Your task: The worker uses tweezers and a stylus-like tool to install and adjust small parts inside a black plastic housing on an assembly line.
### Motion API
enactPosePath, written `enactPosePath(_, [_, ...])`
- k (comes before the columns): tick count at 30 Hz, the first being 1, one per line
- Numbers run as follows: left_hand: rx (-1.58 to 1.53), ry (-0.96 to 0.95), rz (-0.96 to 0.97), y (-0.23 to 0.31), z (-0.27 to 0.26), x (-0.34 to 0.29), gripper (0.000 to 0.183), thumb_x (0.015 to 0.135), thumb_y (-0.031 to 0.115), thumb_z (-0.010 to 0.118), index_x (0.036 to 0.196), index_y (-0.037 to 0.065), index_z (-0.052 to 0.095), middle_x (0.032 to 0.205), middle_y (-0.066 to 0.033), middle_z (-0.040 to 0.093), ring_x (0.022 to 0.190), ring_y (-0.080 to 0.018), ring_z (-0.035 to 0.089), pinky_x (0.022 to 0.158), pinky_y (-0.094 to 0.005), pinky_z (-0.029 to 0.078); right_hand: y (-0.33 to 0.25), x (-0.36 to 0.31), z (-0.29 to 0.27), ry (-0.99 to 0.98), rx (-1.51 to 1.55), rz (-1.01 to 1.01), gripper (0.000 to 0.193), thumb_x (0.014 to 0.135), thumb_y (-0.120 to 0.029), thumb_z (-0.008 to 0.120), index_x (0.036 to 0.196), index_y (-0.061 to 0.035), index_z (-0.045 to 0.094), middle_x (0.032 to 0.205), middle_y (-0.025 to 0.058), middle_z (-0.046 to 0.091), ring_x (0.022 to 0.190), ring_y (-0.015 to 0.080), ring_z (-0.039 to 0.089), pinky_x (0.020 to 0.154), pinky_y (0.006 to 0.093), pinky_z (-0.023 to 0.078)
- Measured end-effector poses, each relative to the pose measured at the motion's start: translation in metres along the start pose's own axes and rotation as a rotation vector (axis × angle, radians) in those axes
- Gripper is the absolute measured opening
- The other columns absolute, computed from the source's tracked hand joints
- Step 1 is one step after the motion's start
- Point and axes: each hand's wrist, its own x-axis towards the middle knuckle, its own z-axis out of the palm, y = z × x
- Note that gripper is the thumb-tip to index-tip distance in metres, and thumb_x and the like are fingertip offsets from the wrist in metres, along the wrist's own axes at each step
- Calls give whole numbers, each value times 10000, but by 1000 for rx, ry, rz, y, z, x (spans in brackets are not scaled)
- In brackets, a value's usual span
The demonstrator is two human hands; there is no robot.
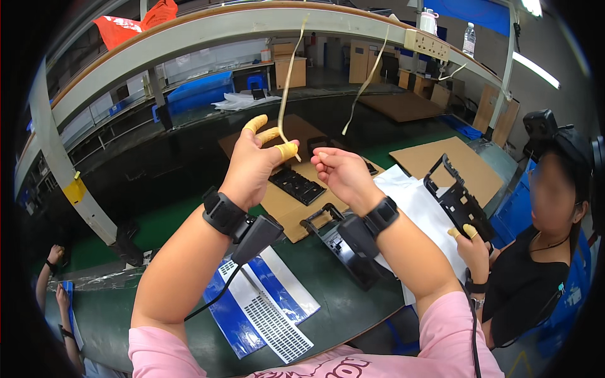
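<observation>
My left hand (249, 167) is raised, its fingers spread, with yellow finger cots on several of them. A narrow beige strip (285, 94) hangs from the overhead beam, and its lower end bends across the thumb tip; no firm grip on it shows. Just right of it, my right hand (345, 176) has its thumb and forefinger pinched together; anything between them is too small to make out. Below and beyond the hands, a black plastic frame part (297, 184) lies on brown cardboard (280, 214). Another black plastic frame (343, 249) stands partly behind my right wrist.
Sheets of small black labels (268, 315) lie on blue-and-white backing on the green table (353, 321). A second strip (365, 85) hangs from the beam (220, 25). At right, a co-worker (535, 252) holds a black plastic frame (459, 195) over white sheeting. Another person's hands (60, 277) show at far left.
</observation>
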Motion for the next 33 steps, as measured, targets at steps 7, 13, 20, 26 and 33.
enactPosePath(7, [-594,98,-504,-32,-23,13,225,775,85,460,935,-57,393,1105,-273,264,1094,-465,319,891,-563,359,-13,-71,5,-210,136,-72,221,807,-60,516,1016,-2,558,969,88,586,819,124,541,708,243,419])
enactPosePath(13, [509,-330,-89,-81,24,-47,421,695,20,556,1102,42,453,1019,-114,514,935,-241,516,805,-342,426,-16,-127,-15,-13,-6,-369,165,755,21,568,919,30,581,832,60,582,731,101,514,684,216,418])
enactPosePath(20, [1118,-1040,981,-124,64,-101,238,736,121,466,918,9,570,908,-176,537,882,-303,532,725,-364,450,7,-178,-24,81,77,-406,161,758,37,556,919,49,561,813,87,574,748,126,530,687,226,421])
enactPosePath(26, [1122,-959,1132,-85,23,-104,271,673,134,524,897,-15,547,1041,-182,522,890,-311,547,789,-363,460,-1,-213,-22,182,-54,-369,157,749,30,548,905,52,563,817,93,570,732,132,521,678,239,409])
enactPosePath(33, [868,-583,765,-45,-38,-131,254,701,32,535,944,-42,534,943,-191,547,897,-326,544,865,-467,396,18,-212,16,36,-228,-285,170,668,5,608,835,34,612,1082,176,501,1023,217,451,879,315,319])
